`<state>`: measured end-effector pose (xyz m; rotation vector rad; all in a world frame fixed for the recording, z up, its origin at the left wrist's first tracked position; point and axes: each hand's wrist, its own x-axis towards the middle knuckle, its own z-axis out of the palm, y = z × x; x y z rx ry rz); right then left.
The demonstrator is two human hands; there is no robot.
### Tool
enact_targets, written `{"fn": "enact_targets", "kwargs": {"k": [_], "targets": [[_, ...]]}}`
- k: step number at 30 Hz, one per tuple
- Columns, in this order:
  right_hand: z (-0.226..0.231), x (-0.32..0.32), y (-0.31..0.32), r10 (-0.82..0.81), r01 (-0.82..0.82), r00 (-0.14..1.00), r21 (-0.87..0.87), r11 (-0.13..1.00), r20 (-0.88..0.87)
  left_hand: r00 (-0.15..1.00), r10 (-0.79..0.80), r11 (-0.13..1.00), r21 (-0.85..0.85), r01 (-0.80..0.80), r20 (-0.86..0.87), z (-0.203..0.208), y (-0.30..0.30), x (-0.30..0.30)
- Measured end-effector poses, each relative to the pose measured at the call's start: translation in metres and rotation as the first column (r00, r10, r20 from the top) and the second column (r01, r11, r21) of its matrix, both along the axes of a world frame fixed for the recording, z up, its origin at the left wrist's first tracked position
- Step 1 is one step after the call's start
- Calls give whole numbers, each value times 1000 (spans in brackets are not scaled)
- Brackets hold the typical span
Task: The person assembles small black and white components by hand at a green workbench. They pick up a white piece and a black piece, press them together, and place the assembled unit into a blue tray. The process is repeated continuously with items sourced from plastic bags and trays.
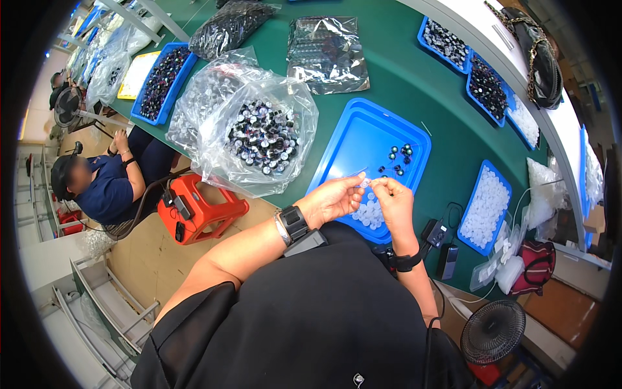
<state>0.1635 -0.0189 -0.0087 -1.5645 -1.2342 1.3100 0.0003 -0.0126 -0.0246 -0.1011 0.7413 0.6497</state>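
Over the near part of a blue tray (346, 133), my two hands work close together. My left hand (335, 196) is closed in a pinch on a small translucent disc (365, 183); a thin rod (355, 174) sticks out by its fingertips. Fingers bent together, my right hand (395, 206) meets the disc from the other side; whatever it pinches is hidden. Below the hands lies a heap of translucent white discs (369, 214) in the tray. Several small dark round pieces with shiny tops (399, 159) are scattered farther up the tray.
A clear bag of dark-and-clear caps (262, 137) stands left of the tray. A flat dark plastic package (328, 53) lies beyond. To the right are a blue tray of white pieces (486, 206) and a black adapter (434, 232). A person (103, 185) sits left, near a red stool (197, 207).
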Motion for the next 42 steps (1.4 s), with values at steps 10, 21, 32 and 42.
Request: {"fn": "enact_targets", "kwargs": {"k": [10, 21, 32, 42], "targets": [[14, -12, -5, -6, -175, 848, 290, 941, 530, 1000, -2, 1000, -21, 3, 14, -5, 0, 2], [6, -11, -2, -103, -279, 817, 545, 791, 568, 997, -27, 1000, 2, 27, 72, -6, 0, 1], [9, -7, -3, -49, -241, 867, 503, 830, 495, 990, -67, 987, 138, 85, -127, 14, 1, 4], [15, -7, -8, 32, -214, 888, 350, 912, 460, 965, 29, 980, 198, 24, -261, 6, -1, 1]]}}
